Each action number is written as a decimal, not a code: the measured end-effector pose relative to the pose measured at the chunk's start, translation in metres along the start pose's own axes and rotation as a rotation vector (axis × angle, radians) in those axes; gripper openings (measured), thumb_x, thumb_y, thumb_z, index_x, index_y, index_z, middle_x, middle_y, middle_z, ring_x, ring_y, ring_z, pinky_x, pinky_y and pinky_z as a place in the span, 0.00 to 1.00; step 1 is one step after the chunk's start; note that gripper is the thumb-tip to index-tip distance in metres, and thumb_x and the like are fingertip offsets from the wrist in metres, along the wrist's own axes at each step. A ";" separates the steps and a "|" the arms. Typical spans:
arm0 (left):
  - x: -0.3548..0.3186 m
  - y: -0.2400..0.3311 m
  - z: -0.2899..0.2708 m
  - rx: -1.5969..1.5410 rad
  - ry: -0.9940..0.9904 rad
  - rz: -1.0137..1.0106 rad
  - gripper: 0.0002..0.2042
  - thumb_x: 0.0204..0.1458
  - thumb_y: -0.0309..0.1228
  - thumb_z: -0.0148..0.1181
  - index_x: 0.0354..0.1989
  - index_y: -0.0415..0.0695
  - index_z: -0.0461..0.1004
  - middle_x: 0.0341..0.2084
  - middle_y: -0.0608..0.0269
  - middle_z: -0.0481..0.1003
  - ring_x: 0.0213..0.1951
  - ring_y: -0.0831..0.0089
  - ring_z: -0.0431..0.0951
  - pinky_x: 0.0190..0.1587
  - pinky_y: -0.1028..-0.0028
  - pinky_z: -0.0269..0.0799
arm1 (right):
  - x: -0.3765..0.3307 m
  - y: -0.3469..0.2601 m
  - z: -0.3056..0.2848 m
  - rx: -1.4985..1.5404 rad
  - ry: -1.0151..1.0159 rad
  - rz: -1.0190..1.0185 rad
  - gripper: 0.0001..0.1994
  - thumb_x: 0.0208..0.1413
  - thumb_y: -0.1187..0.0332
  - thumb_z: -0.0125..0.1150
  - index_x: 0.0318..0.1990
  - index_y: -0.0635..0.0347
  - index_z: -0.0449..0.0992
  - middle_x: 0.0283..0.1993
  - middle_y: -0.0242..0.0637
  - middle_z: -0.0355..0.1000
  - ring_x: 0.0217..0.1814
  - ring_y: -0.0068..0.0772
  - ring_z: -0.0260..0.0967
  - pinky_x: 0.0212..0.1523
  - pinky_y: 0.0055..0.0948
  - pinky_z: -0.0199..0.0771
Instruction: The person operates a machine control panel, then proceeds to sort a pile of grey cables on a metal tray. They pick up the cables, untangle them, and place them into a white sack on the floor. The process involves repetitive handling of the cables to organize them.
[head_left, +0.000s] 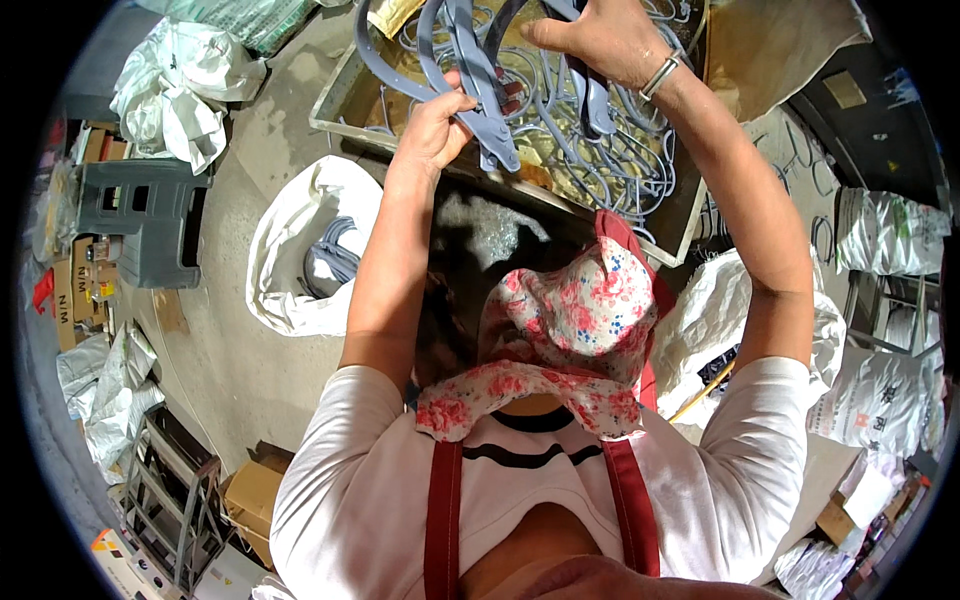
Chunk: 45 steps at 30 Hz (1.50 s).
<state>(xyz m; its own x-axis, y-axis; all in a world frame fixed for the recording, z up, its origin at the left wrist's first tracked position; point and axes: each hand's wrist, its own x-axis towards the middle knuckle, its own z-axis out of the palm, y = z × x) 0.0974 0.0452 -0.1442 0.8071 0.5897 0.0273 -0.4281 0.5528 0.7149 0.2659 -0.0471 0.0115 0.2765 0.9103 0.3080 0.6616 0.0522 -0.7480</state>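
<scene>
My left hand (437,127) is closed around several grey curved plastic strips (468,70), which have small holes near their flat ends. The strips point up and away over a shallow metal tray (345,130). To its right, my right hand (610,45) is over another bunch of grey strips (592,100) and appears to grip it. Its thumb reaches left, while the other fingers are largely hidden at the upper edge. Beneath both hands, tangled thin grey plastic loops (600,160) lie in the tray over a yellowish bottom.
An open white sack (275,225) with grey strips inside stands left of the tray. Another white sack (700,310) is by my right arm. A dark grey plastic stool (150,225), a tied white bag (185,85) and a cardboard box (255,505) stand on the left.
</scene>
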 end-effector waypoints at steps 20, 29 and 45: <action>0.000 0.003 -0.004 -0.114 -0.022 0.060 0.22 0.42 0.21 0.44 0.50 0.32 0.59 0.45 0.47 0.67 0.49 0.50 0.68 0.54 0.54 0.64 | -0.002 -0.003 0.002 -0.007 0.003 0.029 0.31 0.35 0.66 0.60 0.51 0.67 0.60 0.40 0.51 0.69 0.42 0.43 0.68 0.45 0.32 0.67; -0.003 0.003 -0.009 -0.056 -0.056 0.099 0.22 0.45 0.23 0.46 0.52 0.30 0.58 0.49 0.44 0.64 0.52 0.51 0.65 0.58 0.53 0.57 | -0.009 -0.002 0.000 -0.024 -0.012 0.091 0.31 0.36 0.70 0.57 0.54 0.60 0.59 0.32 0.45 0.70 0.30 0.35 0.68 0.33 0.30 0.69; -0.017 0.004 0.041 -0.490 -0.164 0.025 0.23 0.56 0.39 0.38 0.55 0.37 0.58 0.54 0.43 0.59 0.50 0.53 0.68 0.50 0.54 0.66 | -0.035 0.160 0.081 0.928 -0.278 0.419 0.11 0.43 0.73 0.54 0.35 0.69 0.72 0.31 0.39 0.72 0.31 0.29 0.72 0.37 0.24 0.73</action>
<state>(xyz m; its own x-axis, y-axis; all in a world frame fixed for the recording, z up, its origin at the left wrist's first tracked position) 0.0986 0.0137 -0.1132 0.8306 0.5281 0.1770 -0.5565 0.7738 0.3026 0.3056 -0.0376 -0.1670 0.1126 0.9841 -0.1372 -0.2749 -0.1018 -0.9561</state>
